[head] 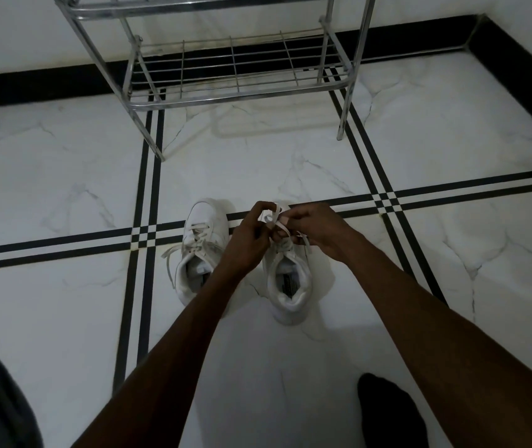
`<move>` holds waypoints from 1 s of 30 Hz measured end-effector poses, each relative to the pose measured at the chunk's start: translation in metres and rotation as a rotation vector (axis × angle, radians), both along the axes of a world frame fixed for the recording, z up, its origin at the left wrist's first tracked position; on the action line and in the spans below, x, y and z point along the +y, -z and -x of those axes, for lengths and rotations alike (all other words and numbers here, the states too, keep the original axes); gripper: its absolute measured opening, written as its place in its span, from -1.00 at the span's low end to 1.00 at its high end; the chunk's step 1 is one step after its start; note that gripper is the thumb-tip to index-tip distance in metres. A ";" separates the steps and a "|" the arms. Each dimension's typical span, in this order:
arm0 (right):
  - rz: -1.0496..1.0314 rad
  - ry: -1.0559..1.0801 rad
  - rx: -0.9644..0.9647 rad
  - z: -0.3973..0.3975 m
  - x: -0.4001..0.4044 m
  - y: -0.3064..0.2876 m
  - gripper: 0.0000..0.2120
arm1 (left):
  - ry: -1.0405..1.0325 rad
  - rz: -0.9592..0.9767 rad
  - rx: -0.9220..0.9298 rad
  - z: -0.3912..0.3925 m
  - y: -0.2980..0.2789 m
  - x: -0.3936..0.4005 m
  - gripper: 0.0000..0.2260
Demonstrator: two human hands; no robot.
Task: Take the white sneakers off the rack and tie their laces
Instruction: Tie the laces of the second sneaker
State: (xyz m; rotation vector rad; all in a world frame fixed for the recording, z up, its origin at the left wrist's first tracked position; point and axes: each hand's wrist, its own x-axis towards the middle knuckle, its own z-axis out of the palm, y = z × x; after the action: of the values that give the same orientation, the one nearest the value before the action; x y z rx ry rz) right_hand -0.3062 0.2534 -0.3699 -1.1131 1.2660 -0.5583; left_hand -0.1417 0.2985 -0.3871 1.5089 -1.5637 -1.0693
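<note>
Both hands, left hand [251,236] and right hand [314,226], pinching laces [274,221] over right sneaker [289,279]; left sneaker [198,253] untied

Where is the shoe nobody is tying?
In the head view, the untied sneaker sits on the floor left of the sneaker being tied, just beside the left hand, in front of the metal rack.

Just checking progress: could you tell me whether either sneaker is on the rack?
No, both sneakers stand on the floor before the rack.
</note>
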 end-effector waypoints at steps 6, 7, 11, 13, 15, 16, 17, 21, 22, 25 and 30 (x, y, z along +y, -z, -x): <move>0.018 -0.124 -0.055 0.001 0.003 -0.004 -0.74 | 0.052 0.036 -0.046 0.000 -0.001 0.000 -0.65; 0.042 -0.089 -0.022 -0.002 0.005 -0.003 -0.71 | 0.065 0.041 -0.019 0.000 0.000 0.000 -0.64; 0.067 0.105 0.014 -0.007 0.005 0.004 -0.78 | 0.020 -0.024 0.085 0.001 0.002 -0.001 -0.49; 0.045 0.129 -0.017 -0.005 0.004 0.007 -0.81 | -0.058 -0.103 0.181 0.001 0.003 0.000 -0.47; 0.058 0.042 -0.025 0.001 0.003 0.007 -0.82 | -0.132 -0.147 0.213 -0.003 0.007 0.000 -0.49; 0.078 -0.037 -0.019 0.005 0.002 0.005 -0.82 | -0.156 -0.161 0.219 -0.004 0.007 -0.001 -0.49; 0.114 -0.119 0.020 0.009 0.001 0.002 -0.81 | -0.171 -0.179 0.221 -0.006 0.008 -0.001 -0.49; 0.474 -0.326 0.444 0.014 -0.010 -0.005 -0.79 | -0.193 -0.217 0.214 -0.005 0.004 0.002 -0.61; 0.548 -0.315 0.492 0.012 -0.011 -0.005 -0.81 | -0.192 -0.218 0.235 -0.004 0.004 0.002 -0.63; 0.663 -0.221 0.469 0.004 -0.008 0.001 -0.88 | -0.186 -0.231 0.260 -0.005 0.003 0.002 -0.68; 0.595 -0.044 0.358 -0.007 0.001 0.007 -0.92 | -0.077 -0.177 0.194 -0.001 -0.001 0.004 -0.75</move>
State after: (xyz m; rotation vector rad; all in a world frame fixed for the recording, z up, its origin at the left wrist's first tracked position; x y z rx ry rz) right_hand -0.2996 0.2546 -0.3773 -1.7937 1.4154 -0.7525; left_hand -0.1411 0.3020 -0.3856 1.5178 -1.2964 -1.2961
